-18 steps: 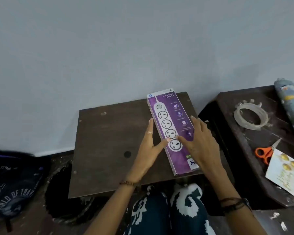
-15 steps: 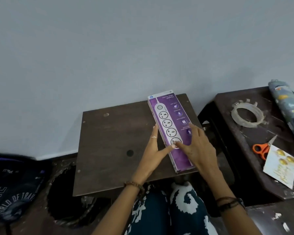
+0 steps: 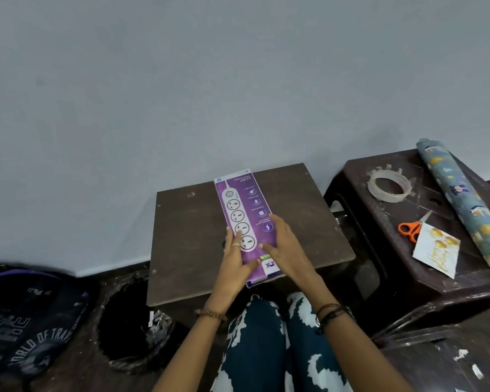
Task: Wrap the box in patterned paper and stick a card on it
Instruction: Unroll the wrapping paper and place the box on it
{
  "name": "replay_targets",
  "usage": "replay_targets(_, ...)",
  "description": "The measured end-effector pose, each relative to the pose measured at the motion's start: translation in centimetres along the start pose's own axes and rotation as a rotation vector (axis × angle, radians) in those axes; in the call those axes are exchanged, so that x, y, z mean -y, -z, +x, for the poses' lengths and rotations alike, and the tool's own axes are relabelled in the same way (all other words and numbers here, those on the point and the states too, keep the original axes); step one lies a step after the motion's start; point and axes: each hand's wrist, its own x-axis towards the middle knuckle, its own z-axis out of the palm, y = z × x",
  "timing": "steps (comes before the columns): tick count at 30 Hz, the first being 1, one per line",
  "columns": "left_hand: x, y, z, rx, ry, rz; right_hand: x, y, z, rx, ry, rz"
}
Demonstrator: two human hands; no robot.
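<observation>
A long purple box [image 3: 245,205] with a power strip printed on it lies lengthwise on the dark brown stool [image 3: 193,239], its near end over the front edge. My left hand [image 3: 236,260] rests flat on the box's left side with straight fingers. My right hand [image 3: 280,244] lies flat on its right side. A roll of blue patterned paper [image 3: 461,205] lies on the dark side table [image 3: 425,281] at the right. A white card [image 3: 436,254] with gold print lies near that table's front.
Orange-handled scissors [image 3: 409,229] and a roll of clear tape [image 3: 388,185] sit on the side table. A black bin [image 3: 130,323] stands on the floor left of the stool, a dark bag [image 3: 26,321] beyond it. My patterned trouser legs [image 3: 275,343] are below the stool.
The box has slid left toward the stool's middle with both hands on it. My left hand moved from beside the box onto its top.
</observation>
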Motion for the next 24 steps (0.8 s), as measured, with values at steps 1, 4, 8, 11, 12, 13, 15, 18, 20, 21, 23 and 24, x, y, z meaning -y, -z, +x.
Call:
replay_targets(1,-0.3,-0.2,0.1,-0.019,-0.032,0.061,0.1,0.4,-0.2,0.003,0.004,-0.004)
replay_targets(4,-3.0,-1.6,0.7,-0.025,-0.110,0.148,0.5,2.9,-0.7,-0.058,0.032,-0.092)
replay_targets(8,-8.6,-5.9,2.4,0.051,-0.235,0.170,-0.5,8.7,-1.1,-0.226,0.063,-0.221)
replay_targets(11,-13.0,-10.9,3.4,0.138,-0.328,0.112,-2.5,14.1,-1.6,-0.372,-0.020,-0.283)
replay_targets(12,-14.4,-12.7,3.5,0.182,-0.354,0.090,-3.3,15.9,-2.0,-0.431,-0.067,-0.290)
replay_targets(13,-15.6,-14.8,3.7,0.228,-0.365,0.067,-4.3,17.6,-2.6,-0.501,-0.113,-0.302)
replay_targets(15,-17.8,-19.0,3.6,0.343,-0.343,0.004,-6.8,20.7,-4.2,-0.660,-0.203,-0.365)
replay_targets(18,-20.0,-24.4,3.1,0.521,-0.249,-0.112,-11.2,24.1,-6.3,-0.836,-0.392,-0.425)
replay_targets(20,-21.0,-26.5,2.3,0.591,-0.190,-0.152,-13.5,25.0,-7.3,-0.824,-0.529,-0.431)
replay_targets(21,-21.1,-27.2,1.9,0.609,-0.180,-0.165,-14.2,25.1,-7.6,-0.808,-0.574,-0.414)
replay_targets(23,-21.0,-27.8,1.1,0.625,-0.169,-0.198,-15.0,25.2,-8.0,-0.806,-0.608,-0.364)
replay_targets(24,-20.8,-27.9,0.8,0.624,-0.157,-0.224,-15.2,25.1,-8.1,-0.825,-0.613,-0.357)
